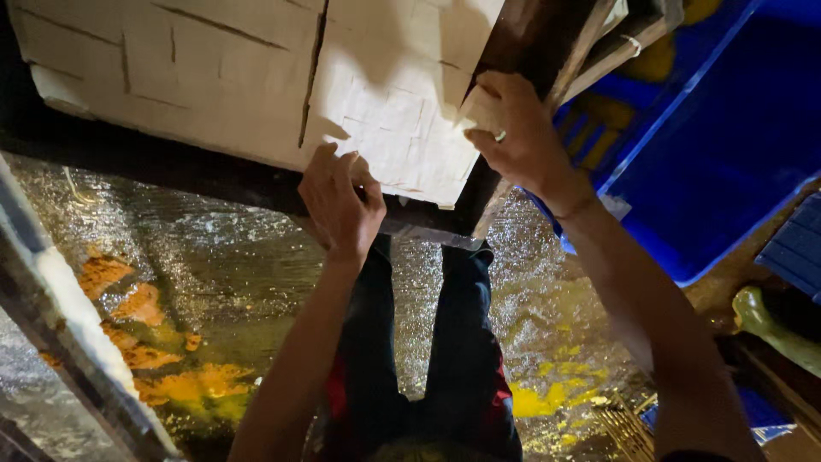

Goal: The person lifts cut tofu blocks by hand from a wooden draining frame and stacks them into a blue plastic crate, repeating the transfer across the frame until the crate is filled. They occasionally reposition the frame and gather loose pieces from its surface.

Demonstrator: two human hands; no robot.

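My left hand is curled at the near edge of the pale cut slab, the fingers pressing against it, so the block does not slide toward me. My right hand is pinching one small cut piece at the slab's right corner, where the pieces are free to lift. The slab lies on a dark tray on the bench. A blue crate stands just beside it. Under me the floor is wet and shiny.
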